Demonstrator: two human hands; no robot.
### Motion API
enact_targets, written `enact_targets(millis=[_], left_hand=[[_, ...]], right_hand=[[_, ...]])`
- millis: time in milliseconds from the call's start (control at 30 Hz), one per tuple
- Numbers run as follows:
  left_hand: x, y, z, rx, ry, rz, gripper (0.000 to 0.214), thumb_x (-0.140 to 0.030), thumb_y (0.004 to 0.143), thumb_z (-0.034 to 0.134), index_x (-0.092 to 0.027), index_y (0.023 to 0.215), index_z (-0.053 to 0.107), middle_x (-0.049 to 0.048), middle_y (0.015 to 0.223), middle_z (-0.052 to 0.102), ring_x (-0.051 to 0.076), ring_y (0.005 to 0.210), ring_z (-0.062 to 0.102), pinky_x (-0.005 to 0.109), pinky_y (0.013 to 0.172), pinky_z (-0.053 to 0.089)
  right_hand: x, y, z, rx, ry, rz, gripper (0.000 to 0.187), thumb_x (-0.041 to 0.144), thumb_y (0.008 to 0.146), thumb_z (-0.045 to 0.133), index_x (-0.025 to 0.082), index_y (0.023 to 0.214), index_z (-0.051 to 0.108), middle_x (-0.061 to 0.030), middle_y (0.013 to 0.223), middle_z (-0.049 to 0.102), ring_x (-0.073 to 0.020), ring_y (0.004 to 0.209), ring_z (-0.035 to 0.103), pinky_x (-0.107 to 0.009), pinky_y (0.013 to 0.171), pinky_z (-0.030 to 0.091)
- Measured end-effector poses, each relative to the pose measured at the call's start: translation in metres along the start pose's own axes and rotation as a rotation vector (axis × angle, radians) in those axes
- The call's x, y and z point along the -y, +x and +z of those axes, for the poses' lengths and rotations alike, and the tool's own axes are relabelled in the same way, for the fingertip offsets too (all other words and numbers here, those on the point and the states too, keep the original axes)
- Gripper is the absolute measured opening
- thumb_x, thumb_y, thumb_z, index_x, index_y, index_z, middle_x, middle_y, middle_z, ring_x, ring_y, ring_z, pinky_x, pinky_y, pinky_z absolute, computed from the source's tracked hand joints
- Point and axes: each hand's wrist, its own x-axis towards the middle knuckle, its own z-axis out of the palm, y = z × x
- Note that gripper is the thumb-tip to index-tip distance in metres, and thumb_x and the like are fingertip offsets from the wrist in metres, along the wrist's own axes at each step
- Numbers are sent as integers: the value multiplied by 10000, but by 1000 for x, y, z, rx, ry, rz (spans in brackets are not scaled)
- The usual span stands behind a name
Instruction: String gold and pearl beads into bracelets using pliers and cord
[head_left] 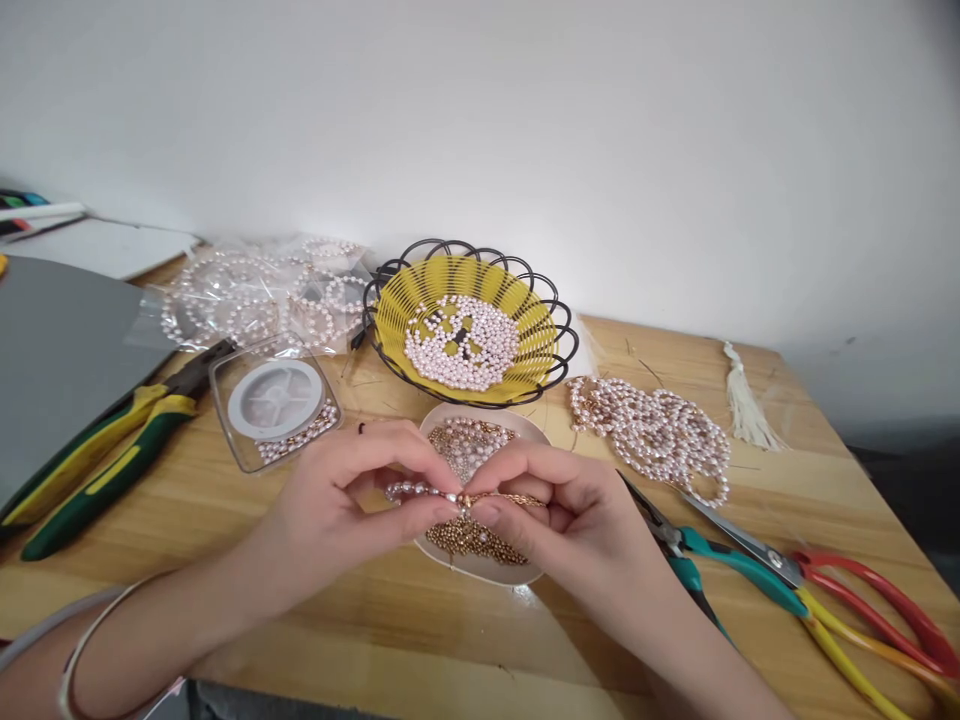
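Between the fingertips of both hands is a beaded strand [409, 490] of pearly beads, joined to gold-coloured beads or chain on its right side. My left hand [367, 490] pinches the pearl part between thumb and forefinger. With thumb and forefinger, my right hand [551, 495] grips the gold part, and its other fingers curl behind. Both pinches nearly meet above a shallow pale dish [536, 428], which holds gold beads and pearly beads. The exact spot where the fingertips come together is too small to make out.
Behind the dish stands a yellow woven basket [536, 345] with loose pearls. Bagged pearl strands [247, 295], a clear case [275, 400] and green-yellow pliers [112, 460] lie left. Rightward are a pearl pile [652, 430], a tassel [748, 405], teal-handled pliers [742, 570] and red-handled scissors [870, 600].
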Motion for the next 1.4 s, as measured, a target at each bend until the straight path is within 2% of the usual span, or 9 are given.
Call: enact_targets(millis=[233, 367, 567, 733, 900, 1133, 1400], left_hand=[[-4, 0, 0, -18, 101, 132, 89, -119, 851, 769, -204, 864, 744, 10, 743, 735, 143, 678, 681, 225, 628, 548], [-3, -1, 0, -33, 105, 164, 117, -106, 852, 765, -218, 875, 738, 5, 755, 744, 145, 687, 683, 235, 634, 547], [-1, -4, 2, -35, 133, 165, 164, -84, 866, 710, -231, 938, 714, 9, 791, 715, 155, 713, 662, 265, 634, 535], [-3, -6, 4, -30, 230, 199, 209, -24, 826, 651, -218, 904, 655, -10, 780, 687, 123, 691, 624, 208, 575, 498], [-6, -5, 5, -15, 352, 259, 196, -23, 795, 600, -211, 851, 594, -16, 732, 627, 117, 631, 575, 216, 547, 460], [-6, -5, 6, -9, 379, 294, 188, -32, 816, 569, -214, 856, 547, -27, 715, 569, 118, 635, 548, 218, 557, 451], [-7, -4, 6, -22, 411, 349, 192, -41, 825, 550, -226, 874, 535, -28, 709, 572, 127, 624, 565, 230, 539, 458]], right_hand=[[1, -1, 1, 13, 54, -39, 113, 266, 875, 733, 181, 814, 691, 59, 555, 448, -87, 524, 336, -214, 475, 275], [1, -1, 2, 19, 85, -41, 101, 266, 874, 743, 191, 819, 703, 41, 582, 495, -91, 524, 330, -223, 472, 271], [-1, -1, 3, 14, 110, -39, 125, 289, 861, 784, 204, 806, 711, 80, 542, 347, -87, 510, 278, -223, 470, 230], [-1, 0, 4, 38, 123, -30, 151, 310, 865, 790, 200, 807, 704, 71, 560, 395, -78, 512, 275, -219, 475, 233], [-2, 0, 7, 46, 100, -6, 172, 329, 856, 792, 195, 807, 695, 65, 567, 420, -80, 513, 286, -220, 469, 224], [-4, 0, 7, 53, 100, -23, 148, 318, 877, 771, 198, 817, 708, 41, 606, 489, -88, 532, 343, -225, 478, 252], [-5, -2, 7, 53, 103, -27, 136, 303, 878, 777, 196, 822, 716, 29, 645, 531, -88, 555, 381, -222, 497, 273]])
